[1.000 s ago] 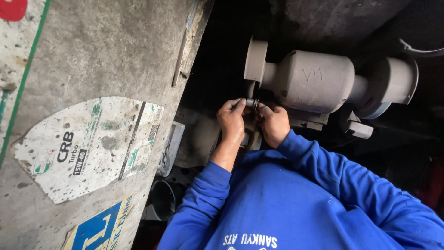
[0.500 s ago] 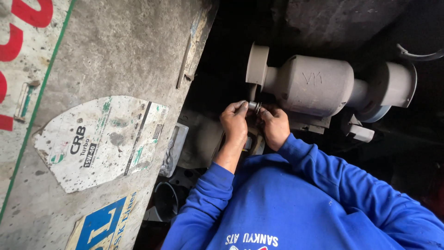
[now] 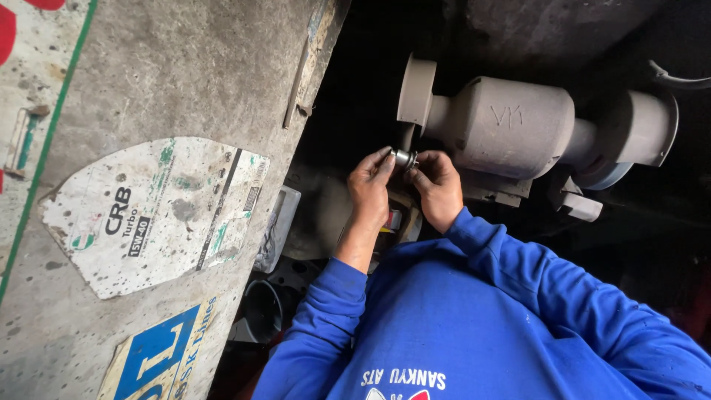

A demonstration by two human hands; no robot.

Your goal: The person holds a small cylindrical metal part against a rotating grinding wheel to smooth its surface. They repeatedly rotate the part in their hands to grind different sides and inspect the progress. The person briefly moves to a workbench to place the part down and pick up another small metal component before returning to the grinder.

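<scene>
My left hand [image 3: 370, 189] and my right hand [image 3: 438, 189] meet in front of a dusty grey bench grinder [image 3: 518, 126]. Between their fingertips they pinch a small shiny metal cylinder [image 3: 404, 157]. The part sits just below the grinder's left wheel [image 3: 415, 92], and I cannot tell whether it touches the wheel. Both arms wear blue sleeves. The grinder's other wheel [image 3: 644, 130] is off to the right, away from my hands.
A dirty grey panel [image 3: 170, 89] with worn stickers fills the left side. A clear plastic packet [image 3: 278, 230] and a dark round container [image 3: 259, 311] sit in the shadow below it. A black cable [image 3: 678, 78] curves at the top right.
Both hands stay together at the grinder's left wheel. The fingers have shifted and the metal part now shows more clearly between them. The view has moved slightly.
</scene>
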